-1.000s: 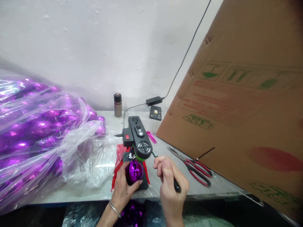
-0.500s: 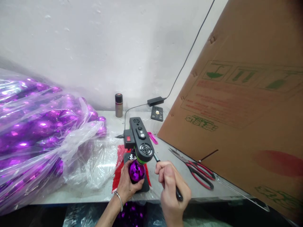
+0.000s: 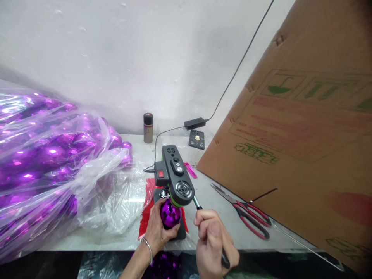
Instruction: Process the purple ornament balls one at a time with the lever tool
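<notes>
Head view: lever (image 3: pixel 198 203) lower, right hand (image 3: pixel 215 241) fingers wrapped round; left hand (image 3: pixel 156 228) fingers still pinch purple ball (image 3: pixel 171 214), apparently steadying it.

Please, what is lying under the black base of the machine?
A red cloth shows on both sides of the black base. The cloth's middle is hidden by the base, purple ball and left hand.
</notes>
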Demonstrator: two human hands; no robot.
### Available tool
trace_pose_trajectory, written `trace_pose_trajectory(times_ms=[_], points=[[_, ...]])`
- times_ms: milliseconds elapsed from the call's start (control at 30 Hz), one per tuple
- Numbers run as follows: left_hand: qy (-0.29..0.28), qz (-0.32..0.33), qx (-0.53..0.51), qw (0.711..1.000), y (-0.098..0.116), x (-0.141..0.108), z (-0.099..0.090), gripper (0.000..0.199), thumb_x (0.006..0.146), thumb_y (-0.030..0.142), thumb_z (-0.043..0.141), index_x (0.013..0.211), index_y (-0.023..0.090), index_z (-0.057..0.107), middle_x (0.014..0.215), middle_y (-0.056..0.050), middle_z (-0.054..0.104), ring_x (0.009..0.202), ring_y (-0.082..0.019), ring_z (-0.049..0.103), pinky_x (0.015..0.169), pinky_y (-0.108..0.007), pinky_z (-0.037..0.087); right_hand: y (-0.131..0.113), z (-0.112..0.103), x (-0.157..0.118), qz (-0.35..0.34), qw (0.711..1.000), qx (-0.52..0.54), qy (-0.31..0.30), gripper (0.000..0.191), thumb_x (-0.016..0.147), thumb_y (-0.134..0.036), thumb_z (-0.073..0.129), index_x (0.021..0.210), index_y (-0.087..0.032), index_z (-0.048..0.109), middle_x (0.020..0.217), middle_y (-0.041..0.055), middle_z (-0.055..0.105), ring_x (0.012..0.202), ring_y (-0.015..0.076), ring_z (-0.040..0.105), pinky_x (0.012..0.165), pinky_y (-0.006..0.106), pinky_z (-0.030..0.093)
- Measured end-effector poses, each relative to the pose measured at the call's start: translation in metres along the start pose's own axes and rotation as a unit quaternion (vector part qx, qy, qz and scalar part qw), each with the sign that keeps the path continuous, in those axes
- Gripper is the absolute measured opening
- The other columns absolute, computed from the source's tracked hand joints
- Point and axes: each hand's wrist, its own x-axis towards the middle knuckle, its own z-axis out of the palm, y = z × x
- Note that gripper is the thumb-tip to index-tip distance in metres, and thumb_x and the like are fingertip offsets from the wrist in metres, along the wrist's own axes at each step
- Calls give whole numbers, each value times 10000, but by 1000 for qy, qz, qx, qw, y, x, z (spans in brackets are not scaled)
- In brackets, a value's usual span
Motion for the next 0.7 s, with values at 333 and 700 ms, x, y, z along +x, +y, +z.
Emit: trace_pose_trajectory(times_ms=[333,700], points=[[-6,13,6,1000,3,0,-3,821,650,380,891,1397,158,632,1342,-197,763,1269,-444,755,1141,-672,622,-7,11,4,20,998,12,60,529,1144,-294,581,628,-214,493,574,-54,456,528,117,535,521,271,372],[-10,12,9,1000,1,0,-2,823,631,357,899,1389,160,643,1333,-190,766,1254,-437,758,1137,-667,623,0,13,-7,45,995,3,85,569,1150,-334,553,596,-227,474,567,-51,440,518,134,500,533,309,302]])
